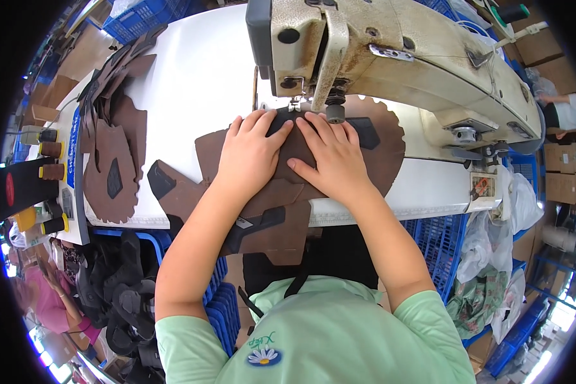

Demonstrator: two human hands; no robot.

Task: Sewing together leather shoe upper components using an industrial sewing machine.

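Both hands lie on a brown leather piece [381,163] with a scalloped edge and black patches, spread on the white sewing table. My left hand [251,152] presses flat on it, fingers stretched toward the needle. Beside it, my right hand [331,155] rests with fingers spread and thumb out to the left. The sewing machine's presser foot [294,104] stands just beyond my fingertips, at the edge of a black patch. Whether the needle is in the leather, I cannot tell. More joined brown leather [288,233] hangs over the table's front edge below my left wrist.
A pile of brown leather pieces [112,173] covers the table's left side. Thread spools [51,171] stand at the far left. The sewing machine arm [429,57] spans the back right. Below are black shoe parts [128,288] and a blue crate [435,246]. A person in pink [48,294] sits at left.
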